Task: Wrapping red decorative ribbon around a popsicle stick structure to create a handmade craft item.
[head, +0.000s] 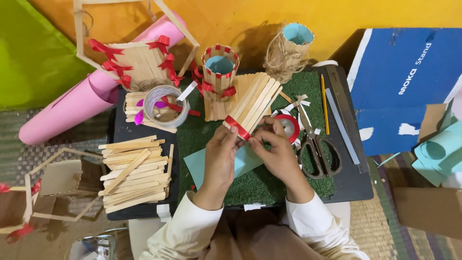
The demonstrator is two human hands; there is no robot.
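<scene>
I log a low black counter set on woven floor matting against an orange wall, topped with a green turf mat, a loose stack of craft sticks, a tape roll, scissors and a blue box at right. The stick panel sits tilted above the turf mat at centre. The left hand has its grip pressed together, pinching the panel's near end by the red ribbon; the right hand has its grip closed on the same ribbon end.

Near end of the stick panel hidden under fingers of left hand and right hand. Red ribbon spool half covered by the right hand. Blue box cut off at the right edge.
</scene>
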